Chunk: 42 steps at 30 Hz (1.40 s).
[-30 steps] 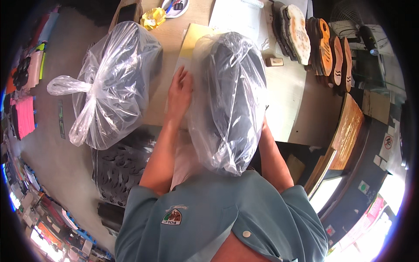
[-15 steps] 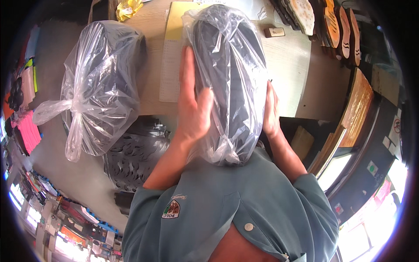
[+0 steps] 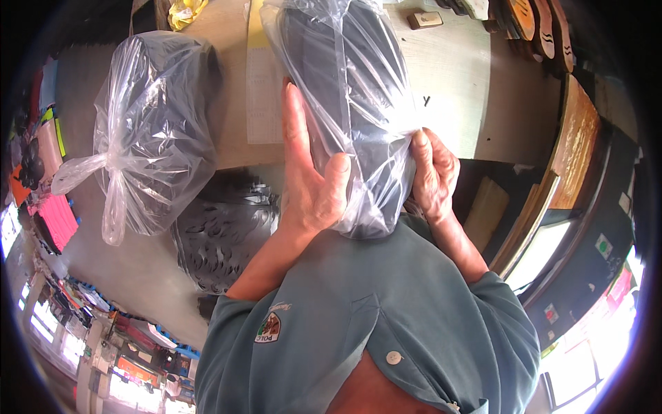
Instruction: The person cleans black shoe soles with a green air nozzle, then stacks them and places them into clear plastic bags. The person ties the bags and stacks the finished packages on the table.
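A clear plastic bag [image 3: 358,124] with dark, flat pieces inside is tilted between the table's near edge and my body. What the dark contents are I cannot make out. Along its left side lies my left hand [image 3: 314,176], fingers straight against the side and thumb over the front, steadying it. At the right side my right hand [image 3: 436,169] pinches a fold of the plastic between thumb and fingertips, drawing it into tight creases. To the left stands another clear bag [image 3: 162,124], tied in a knot, also with dark contents.
The wooden table [image 3: 455,90] carries a yellow-and-white sheet [image 3: 265,90], a small wooden block [image 3: 425,19] and crumpled yellow wrapping [image 3: 185,12]. Dark cut-out sheets [image 3: 224,238] lie below the table's edge. Shaped boards [image 3: 534,21] hang at the upper right, above leaning wooden planks [image 3: 574,145].
My right hand has gone from lying flat against the bag's side to pinching its plastic, which is now pulled taut toward the right. The left hand keeps its place on the bag.
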Each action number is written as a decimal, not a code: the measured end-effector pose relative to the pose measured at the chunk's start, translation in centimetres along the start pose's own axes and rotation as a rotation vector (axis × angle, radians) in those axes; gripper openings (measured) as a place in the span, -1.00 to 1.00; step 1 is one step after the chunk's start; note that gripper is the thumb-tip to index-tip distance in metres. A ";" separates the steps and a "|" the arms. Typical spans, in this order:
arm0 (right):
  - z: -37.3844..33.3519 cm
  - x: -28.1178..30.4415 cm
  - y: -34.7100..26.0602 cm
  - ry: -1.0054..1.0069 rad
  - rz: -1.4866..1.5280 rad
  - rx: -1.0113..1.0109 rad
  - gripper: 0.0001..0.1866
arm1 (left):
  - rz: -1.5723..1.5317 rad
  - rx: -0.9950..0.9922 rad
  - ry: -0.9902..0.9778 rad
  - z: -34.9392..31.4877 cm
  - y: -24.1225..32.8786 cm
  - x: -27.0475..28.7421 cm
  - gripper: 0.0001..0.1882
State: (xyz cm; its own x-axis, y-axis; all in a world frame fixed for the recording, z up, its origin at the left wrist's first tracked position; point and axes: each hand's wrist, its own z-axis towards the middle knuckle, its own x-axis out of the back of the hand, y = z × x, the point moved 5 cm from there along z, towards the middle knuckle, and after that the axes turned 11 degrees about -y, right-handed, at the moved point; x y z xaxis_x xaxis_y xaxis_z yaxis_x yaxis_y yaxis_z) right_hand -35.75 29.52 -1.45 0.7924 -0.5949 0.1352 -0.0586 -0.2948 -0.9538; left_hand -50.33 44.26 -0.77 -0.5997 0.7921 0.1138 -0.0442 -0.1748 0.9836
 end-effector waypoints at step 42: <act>10.8 3.3 11.3 -0.295 0.470 -0.241 -0.67 | -0.069 0.651 0.652 4.4 -13.5 -2.3 -0.15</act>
State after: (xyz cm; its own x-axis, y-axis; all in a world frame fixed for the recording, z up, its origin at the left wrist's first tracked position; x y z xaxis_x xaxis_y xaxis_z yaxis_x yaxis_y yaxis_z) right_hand -27.25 32.34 -14.69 0.7815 -0.4799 -0.3987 -0.5515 -0.2323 -0.8012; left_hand -44.84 47.38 -13.64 -0.9524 0.2680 0.1455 0.2433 0.3801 0.8924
